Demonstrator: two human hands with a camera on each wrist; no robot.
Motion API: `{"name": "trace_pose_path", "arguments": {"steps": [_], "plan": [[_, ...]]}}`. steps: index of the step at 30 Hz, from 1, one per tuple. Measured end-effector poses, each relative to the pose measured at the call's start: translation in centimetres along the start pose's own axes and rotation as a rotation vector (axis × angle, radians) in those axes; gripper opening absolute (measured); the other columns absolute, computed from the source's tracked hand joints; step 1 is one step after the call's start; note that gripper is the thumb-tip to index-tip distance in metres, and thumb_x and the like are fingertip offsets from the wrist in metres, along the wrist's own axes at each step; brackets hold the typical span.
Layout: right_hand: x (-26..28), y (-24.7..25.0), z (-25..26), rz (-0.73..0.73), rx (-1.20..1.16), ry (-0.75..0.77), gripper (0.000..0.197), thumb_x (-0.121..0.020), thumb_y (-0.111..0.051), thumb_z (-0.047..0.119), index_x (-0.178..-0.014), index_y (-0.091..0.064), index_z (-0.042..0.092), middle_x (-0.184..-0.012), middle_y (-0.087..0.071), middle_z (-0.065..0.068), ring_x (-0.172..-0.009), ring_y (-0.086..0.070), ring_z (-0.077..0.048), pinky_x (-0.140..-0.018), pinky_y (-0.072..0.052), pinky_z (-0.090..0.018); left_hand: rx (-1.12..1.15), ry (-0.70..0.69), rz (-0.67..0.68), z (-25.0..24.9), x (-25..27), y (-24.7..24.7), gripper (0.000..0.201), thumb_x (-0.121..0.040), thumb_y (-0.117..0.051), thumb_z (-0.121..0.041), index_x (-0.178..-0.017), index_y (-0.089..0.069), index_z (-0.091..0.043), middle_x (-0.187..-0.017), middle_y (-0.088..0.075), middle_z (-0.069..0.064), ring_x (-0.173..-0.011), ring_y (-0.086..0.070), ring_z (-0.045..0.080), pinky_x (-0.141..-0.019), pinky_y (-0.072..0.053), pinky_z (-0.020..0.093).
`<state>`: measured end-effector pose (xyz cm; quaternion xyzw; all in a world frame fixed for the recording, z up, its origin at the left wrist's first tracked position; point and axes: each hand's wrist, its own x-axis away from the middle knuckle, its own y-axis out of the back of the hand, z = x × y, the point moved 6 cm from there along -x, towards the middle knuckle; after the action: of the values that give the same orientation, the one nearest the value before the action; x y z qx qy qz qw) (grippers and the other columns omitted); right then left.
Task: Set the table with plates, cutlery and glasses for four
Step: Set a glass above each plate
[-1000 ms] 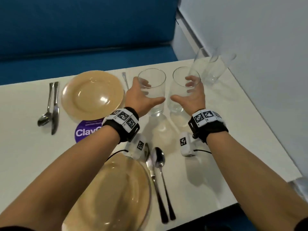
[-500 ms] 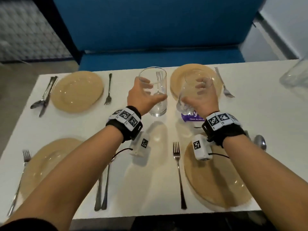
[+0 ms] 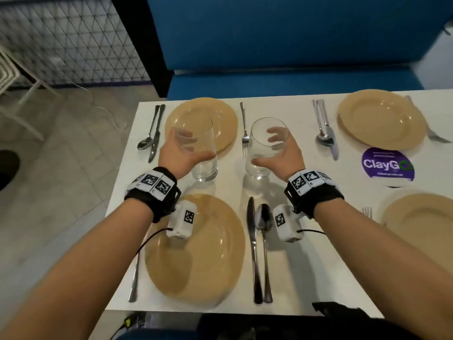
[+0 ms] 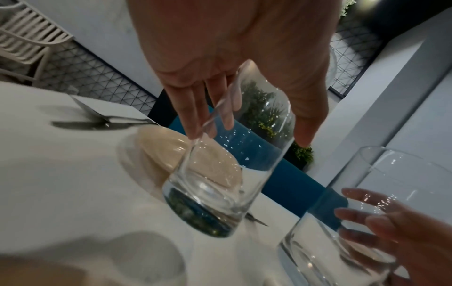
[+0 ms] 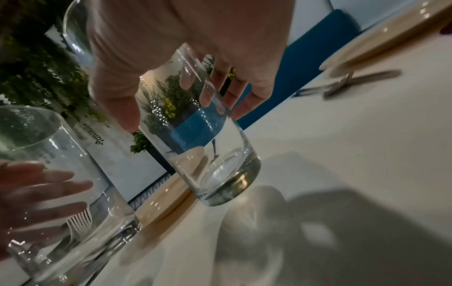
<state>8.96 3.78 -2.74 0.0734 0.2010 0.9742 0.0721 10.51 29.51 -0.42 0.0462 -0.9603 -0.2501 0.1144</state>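
My left hand (image 3: 182, 153) grips a clear glass (image 3: 199, 149) held above the white table (image 3: 306, 266), between the far-left plate (image 3: 220, 119) and the near-left plate (image 3: 196, 249). My right hand (image 3: 282, 153) grips a second clear glass (image 3: 263, 148) just right of the first, beside a fork (image 3: 244, 128). In the left wrist view the fingers wrap the left glass (image 4: 220, 183), its base off the tabletop. In the right wrist view the right glass (image 5: 208, 154) hangs tilted above its shadow.
Tan plates lie at the far right (image 3: 381, 119) and near right (image 3: 421, 219). A knife (image 3: 252, 249) and spoon (image 3: 264, 246) lie right of the near-left plate, more cutlery (image 3: 150, 133) at the far left. A purple sticker (image 3: 388, 164) marks the table. A blue bench (image 3: 294, 79) runs behind.
Both hands have carried their glasses leftward along the table, from the wall end to the left pair of plates. The grips have not changed.
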Motion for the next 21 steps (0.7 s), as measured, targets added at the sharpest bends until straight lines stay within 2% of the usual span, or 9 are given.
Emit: {"name": "trace_pose_path", "arguments": {"steps": [3,5,7,9,14,18,20,21], "plan": [[0.7,-3.4,0.2,0.034,0.000,-0.006,0.066,-0.057,-0.084,0.016,-0.110,-0.049,0.032,-0.113,-0.055,0.001,-0.098,-0.054,-0.017,-0.080,-0.046,-0.024,-0.015,0.009,0.002,2.3,-0.8,3.0,0.070,-0.054,-0.090,-0.032,-0.109,-0.047,-0.024,-0.113,-0.062,-0.004,-0.103,-0.062,0.017,-0.093,-0.050,0.036],[1.1,-5.0,0.3,0.025,0.003,-0.008,0.066,-0.056,-0.084,0.015,-0.108,-0.048,0.034,-0.114,-0.056,0.003,-0.098,-0.055,-0.016,-0.077,-0.045,-0.020,-0.015,0.012,-0.005,3.7,-1.4,4.7,0.070,-0.055,-0.090,-0.029,-0.110,-0.047,-0.022,-0.114,-0.061,-0.004,-0.106,-0.061,0.018,-0.094,-0.050,0.035],[1.3,-5.7,0.2,-0.007,-0.009,-0.020,0.067,-0.056,-0.084,0.013,-0.110,-0.048,0.033,-0.115,-0.056,0.004,-0.099,-0.054,-0.013,-0.080,-0.046,-0.020,-0.006,0.017,-0.018,4.7,-2.0,5.7,0.067,-0.057,-0.090,-0.025,-0.109,-0.048,-0.022,-0.113,-0.060,-0.005,-0.108,-0.060,0.017,-0.095,-0.049,0.033],[1.5,-6.1,0.1,-0.031,-0.007,-0.021,0.069,-0.055,-0.084,0.012,-0.113,-0.050,0.030,-0.118,-0.057,0.004,-0.101,-0.054,-0.010,-0.084,-0.046,-0.021,0.000,0.021,-0.030,5.5,-2.5,6.2,0.064,-0.059,-0.089,-0.022,-0.109,-0.048,-0.023,-0.114,-0.059,-0.006,-0.108,-0.058,0.015,-0.092,-0.047,0.029],[1.9,-6.3,-0.2,-0.046,-0.010,-0.039,0.067,-0.059,-0.083,0.008,-0.111,-0.049,0.032,-0.113,-0.054,0.005,-0.101,-0.052,-0.009,-0.073,-0.038,-0.007,0.031,0.026,-0.035,6.5,-3.3,6.1,0.070,-0.062,-0.087,-0.018,-0.120,-0.048,-0.018,-0.122,-0.058,-0.005,-0.108,-0.054,0.012,-0.095,-0.044,0.027],[1.9,-6.8,-0.2,-0.032,-0.013,-0.038,0.070,-0.059,-0.083,0.009,-0.116,-0.049,0.029,-0.115,-0.054,0.003,-0.102,-0.052,-0.011,-0.071,-0.039,-0.003,0.047,0.021,-0.055,7.0,-3.6,6.0,0.071,-0.062,-0.087,-0.018,-0.121,-0.048,-0.017,-0.119,-0.057,-0.008,-0.110,-0.055,0.013,-0.094,-0.043,0.025],[2.0,-6.9,-0.1,-0.020,-0.020,-0.034,0.072,-0.059,-0.084,0.008,-0.119,-0.049,0.027,-0.117,-0.053,0.004,-0.103,-0.052,-0.012,-0.070,-0.039,0.003,0.057,0.018,-0.060,7.3,-3.6,6.1,0.072,-0.062,-0.087,-0.019,-0.122,-0.048,-0.018,-0.122,-0.056,-0.008,-0.111,-0.054,0.013,-0.093,-0.042,0.024],[2.0,-7.0,0.0,-0.012,-0.026,-0.032,0.072,-0.060,-0.084,0.008,-0.120,-0.048,0.026,-0.118,-0.053,0.004,-0.104,-0.051,-0.012,-0.072,-0.039,0.002,0.058,0.016,-0.058,7.4,-3.6,6.1,0.073,-0.063,-0.087,-0.020,-0.124,-0.047,-0.018,-0.124,-0.055,-0.007,-0.112,-0.053,0.013,-0.093,-0.042,0.023]]}}
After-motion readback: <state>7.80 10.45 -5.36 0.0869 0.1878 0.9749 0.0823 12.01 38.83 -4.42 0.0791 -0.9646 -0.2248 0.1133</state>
